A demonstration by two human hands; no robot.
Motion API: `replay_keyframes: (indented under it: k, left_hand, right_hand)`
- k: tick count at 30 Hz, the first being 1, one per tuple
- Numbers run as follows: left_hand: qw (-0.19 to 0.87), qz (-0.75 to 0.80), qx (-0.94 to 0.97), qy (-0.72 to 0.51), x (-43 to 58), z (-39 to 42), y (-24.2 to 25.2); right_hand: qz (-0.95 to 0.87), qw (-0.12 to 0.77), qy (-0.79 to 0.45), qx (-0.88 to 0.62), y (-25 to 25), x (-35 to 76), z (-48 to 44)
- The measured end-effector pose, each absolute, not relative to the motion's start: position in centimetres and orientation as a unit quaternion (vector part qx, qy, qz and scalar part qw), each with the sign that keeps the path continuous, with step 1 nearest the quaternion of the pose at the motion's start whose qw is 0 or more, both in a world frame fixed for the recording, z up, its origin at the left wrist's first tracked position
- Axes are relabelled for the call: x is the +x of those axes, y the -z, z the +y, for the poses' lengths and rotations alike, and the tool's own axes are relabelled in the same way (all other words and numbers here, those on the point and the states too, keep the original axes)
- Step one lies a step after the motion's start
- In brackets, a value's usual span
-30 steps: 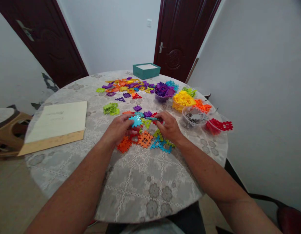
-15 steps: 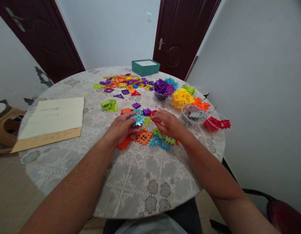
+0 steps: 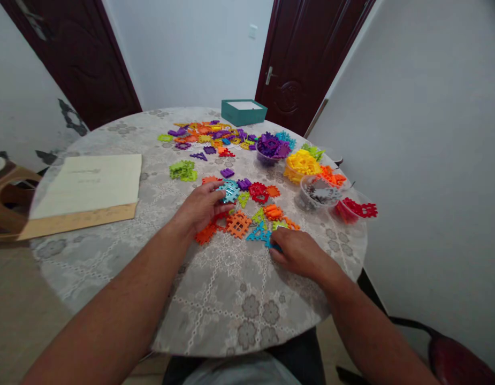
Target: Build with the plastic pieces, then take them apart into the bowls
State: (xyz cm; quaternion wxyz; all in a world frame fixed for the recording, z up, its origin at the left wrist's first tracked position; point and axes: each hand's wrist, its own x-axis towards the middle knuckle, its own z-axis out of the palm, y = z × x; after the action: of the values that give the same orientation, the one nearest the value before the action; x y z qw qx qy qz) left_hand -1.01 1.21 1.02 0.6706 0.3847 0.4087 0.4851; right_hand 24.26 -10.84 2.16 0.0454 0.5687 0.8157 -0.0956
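Note:
Blue interlocking plastic tiles (image 3: 230, 191) are held in my left hand (image 3: 203, 207), thumb on top, above the near pile. My right hand (image 3: 296, 251) has its fingers closed at a blue tile (image 3: 271, 239) at the right of that pile; the fingertips are partly hidden. Around them lie an orange window tile (image 3: 238, 224), a blue triangle tile (image 3: 257, 233), stacked orange tiles (image 3: 273, 212), red tiles (image 3: 258, 192) and a small green triangle (image 3: 243, 199). Purple tiles (image 3: 244, 184) rest just beyond.
Tubs of purple (image 3: 270, 147), yellow (image 3: 302, 163), grey (image 3: 321, 191) and red (image 3: 357, 208) tiles stand at right. Mixed tiles (image 3: 211, 133) spread behind, near a green box (image 3: 244, 112). Green tiles (image 3: 183, 170) and a paper folder (image 3: 86, 184) lie left on the round table.
My right hand has left the red tile and moved toward me and right, to the blue tile. My left hand still holds the blue tiles. The view has shifted slightly.

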Motion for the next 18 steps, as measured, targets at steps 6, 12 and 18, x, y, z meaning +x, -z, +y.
replay_keyframes:
  k: [6,12,18]
  left_hand:
    - [0.706,0.396,0.332,-0.485,-1.2,1.1,-1.6]
    - [0.727,0.384,0.317,-0.473,-1.1,0.8,-1.6]
    - [0.748,0.348,0.383,-0.415,-0.8,0.1,-1.4]
  right_hand:
    - [0.823,-0.076,0.111,0.552,-3.4,25.7,-9.3]
    - [0.800,-0.205,0.190,0.531,-4.7,24.9,-5.2]
    - [0.746,-0.336,0.247,0.518,-2.2,20.6,-2.4]
